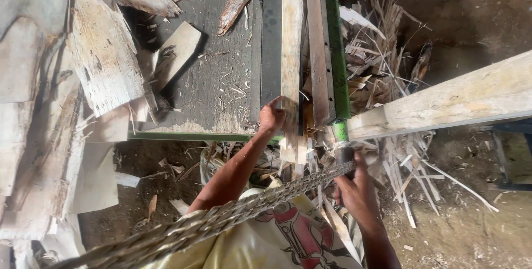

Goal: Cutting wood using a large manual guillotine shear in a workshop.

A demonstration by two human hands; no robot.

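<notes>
Braided rope [221, 219] crosses the bottom of the view, nearest the lens, running up toward a dark handle [343, 155] below a green fitting [339, 130]. On that handle the right hand [357, 191] has its fingers [344, 179] wrapped tight. The left hand [271, 116] reaches forward, its fingers [277, 102] pressed against the near end of a pale wooden slat [292, 47]; whether they curl around it cannot be told. This slat lies lengthwise on the dark machine surface [210, 75], beside a green rail [335, 41]. A heavy timber beam [454, 100] juts in from the right. Veneer sheets [100, 52] pile up at left, splinters and offcuts [388, 52] litter the earthen floor [476, 230]. Judging by the frayed slat end, splinters could pierce the bare left hand, and loose rope near the handle might snag.
</notes>
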